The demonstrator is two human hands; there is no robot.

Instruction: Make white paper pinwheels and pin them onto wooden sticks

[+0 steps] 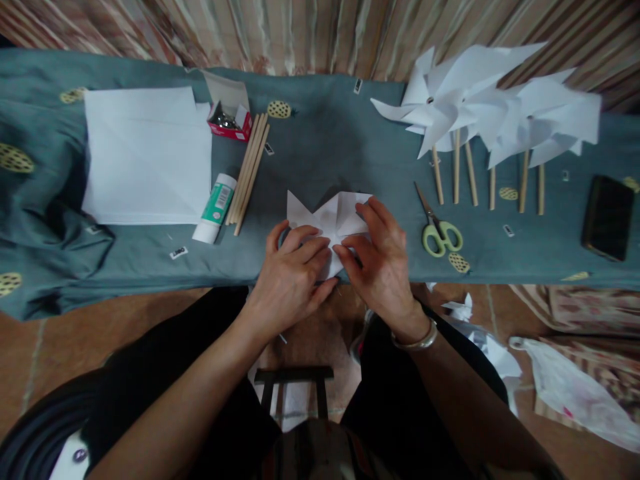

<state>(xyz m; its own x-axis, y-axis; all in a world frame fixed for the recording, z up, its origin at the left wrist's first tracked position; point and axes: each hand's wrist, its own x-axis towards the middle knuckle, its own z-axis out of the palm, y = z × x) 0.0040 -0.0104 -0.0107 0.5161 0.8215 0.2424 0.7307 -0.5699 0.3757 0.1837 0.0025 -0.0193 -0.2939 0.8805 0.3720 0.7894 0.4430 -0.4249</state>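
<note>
A white paper pinwheel head (327, 217), partly folded with pointed corners, lies at the front edge of the cloth-covered table. My left hand (295, 270) presses on its left side and centre, fingers bent and its thumb at the lower edge. From the right, my right hand (377, 257) pinches the paper's right flap, with thumb and fingertips close to the middle. Both hands cover part of the paper, so its exact folds there are hidden. A glue stick (216, 208) and several wooden sticks (249, 175) lie to the left of my hands.
White paper sheets (145, 160) are stacked at the left, beside an open red box (230, 123) of small metal pieces. Green-handled scissors (436, 230) lie right of my hands. Finished pinwheels (460, 100) and a phone (607, 217) are farther right. Paper scraps (460, 308) litter the floor.
</note>
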